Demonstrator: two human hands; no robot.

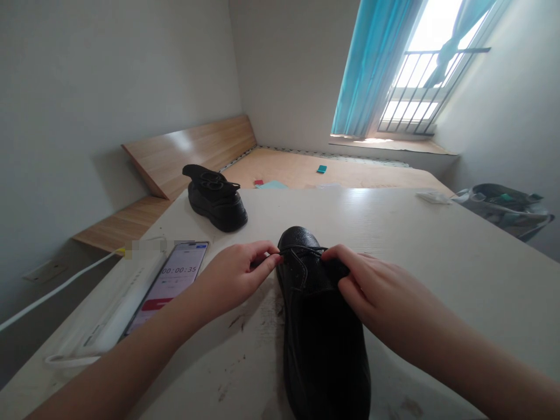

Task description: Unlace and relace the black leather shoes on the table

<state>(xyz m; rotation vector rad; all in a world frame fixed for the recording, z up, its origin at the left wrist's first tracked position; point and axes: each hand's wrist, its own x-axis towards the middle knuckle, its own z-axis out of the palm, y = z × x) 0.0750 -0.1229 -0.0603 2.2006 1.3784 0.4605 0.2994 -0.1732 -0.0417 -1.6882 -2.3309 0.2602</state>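
Observation:
A black leather shoe (324,350) lies on the white table with its toe pointing away from me. Black shoelaces (301,249) run across its upper. At the shoe's left side, my left hand (245,265) pinches a lace end between thumb and fingers. My right hand (363,280) is closed at the right side of the shoe, its fingers on the lace and the shoe's dark flap. The exact grip there is partly hidden. A second black shoe (216,201) with laces rests at the far left of the table.
On the left of the white table (437,280) lie a phone (175,280) showing a timer and a white plastic packet (114,309). A white cable (65,289) trails off left. Behind are a bed (371,169) and, at right, a lined bin (503,204).

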